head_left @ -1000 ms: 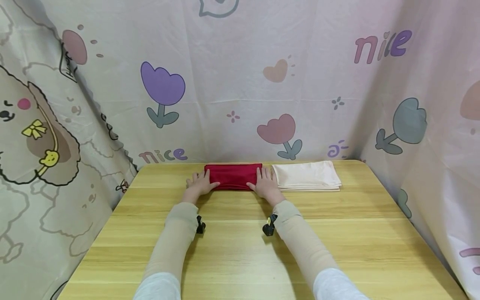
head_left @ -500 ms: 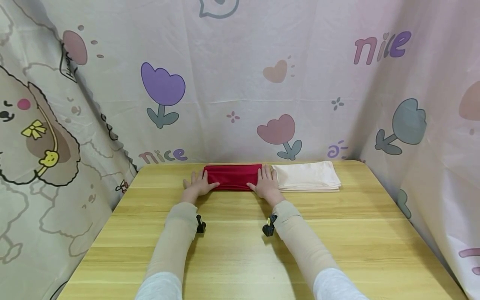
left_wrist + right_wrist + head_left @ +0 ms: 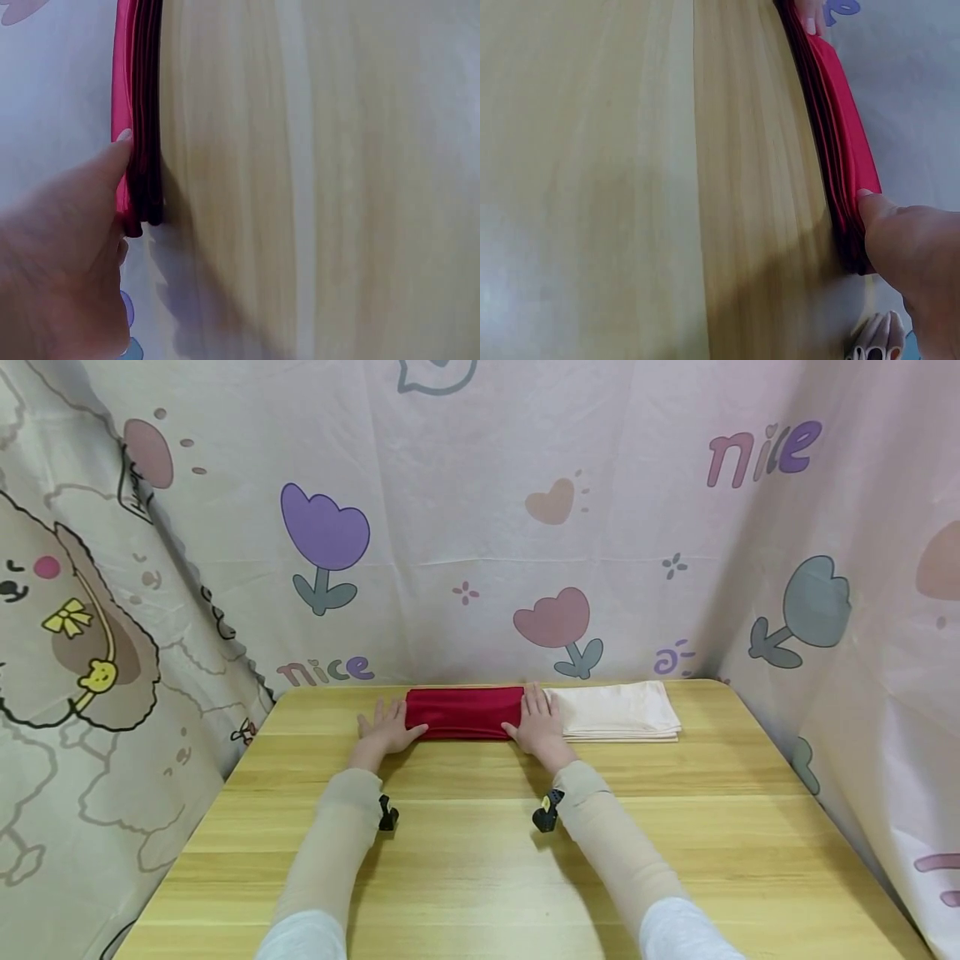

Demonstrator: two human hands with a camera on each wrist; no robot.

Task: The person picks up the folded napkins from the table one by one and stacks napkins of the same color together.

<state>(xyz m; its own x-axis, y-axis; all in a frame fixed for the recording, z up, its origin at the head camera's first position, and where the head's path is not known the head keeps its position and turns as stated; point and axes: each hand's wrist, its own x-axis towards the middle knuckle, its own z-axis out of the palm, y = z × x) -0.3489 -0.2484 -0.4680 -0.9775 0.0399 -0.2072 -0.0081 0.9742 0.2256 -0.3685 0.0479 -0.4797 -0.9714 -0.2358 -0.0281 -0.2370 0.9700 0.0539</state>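
A folded red cloth (image 3: 463,713) lies flat near the far edge of the table, its stacked layers showing along the front side in the left wrist view. My left hand (image 3: 387,730) is at the cloth's left end, fingers spread and the thumb touching its top near the front corner. At the other end, my right hand (image 3: 538,723) has its thumb on the cloth (image 3: 840,135) and its fingers extended forward. Just right of that hand lies a folded cream-white cloth (image 3: 615,712), its left end partly hidden by the fingers.
The wooden table (image 3: 480,860) stretches from the cloths toward me. A printed curtain (image 3: 450,510) hangs right behind the far edge and along both sides. Small black wrist cameras (image 3: 547,812) sit on both forearms.
My left hand has slid slightly left, so less of it covers the red cloth. The right hand has shifted a little to the right. Both cloths look almost unmoved.
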